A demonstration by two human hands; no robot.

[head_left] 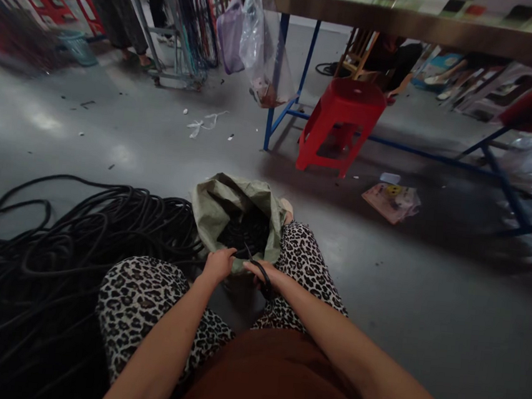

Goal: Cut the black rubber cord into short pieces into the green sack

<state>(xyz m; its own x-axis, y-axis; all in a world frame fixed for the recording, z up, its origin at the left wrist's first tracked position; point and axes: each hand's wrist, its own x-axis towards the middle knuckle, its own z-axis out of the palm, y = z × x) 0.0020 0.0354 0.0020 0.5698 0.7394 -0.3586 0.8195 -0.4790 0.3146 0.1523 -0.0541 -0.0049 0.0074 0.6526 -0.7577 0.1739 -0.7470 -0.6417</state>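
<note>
Clock centre: the two hands, 12 straight ahead of the seated person.
Left hand: the left hand (pixel 218 265) was clenched on a black cord (pixel 240 254), whose end stuck out toward 3 o'clock, over the near lip of the sack.
Right hand: the right hand (pixel 260 270) gripped the scissors (pixel 266 278) by the dark handles; a blade pointed to about 11, close to the cord. Whether it touched could not be told.
Sack: the green sack (pixel 209 210) stood open at 12, between the knees, just beyond the hands. Dark pieces (pixel 250 226) lay inside, too dim to count.
Cord heap: a loose tangle of black cord, the heap (pixel 103 234), sprawled on the floor at 9, beside the left knee and running out of view.
Step in hand: judged to be cutting, the cord offered to the blades above the sack mouth.
Next move: seemed to call for a steady left hold, the cord set well between the blades, fingertips clear, then a firm squeeze with the cut end over the opening.
Farther off: a red stool (pixel 356 98) at 1, by the edge of a surface (pixel 405 21); a plastic packet (pixel 390 201) on the floor at 2.
</note>
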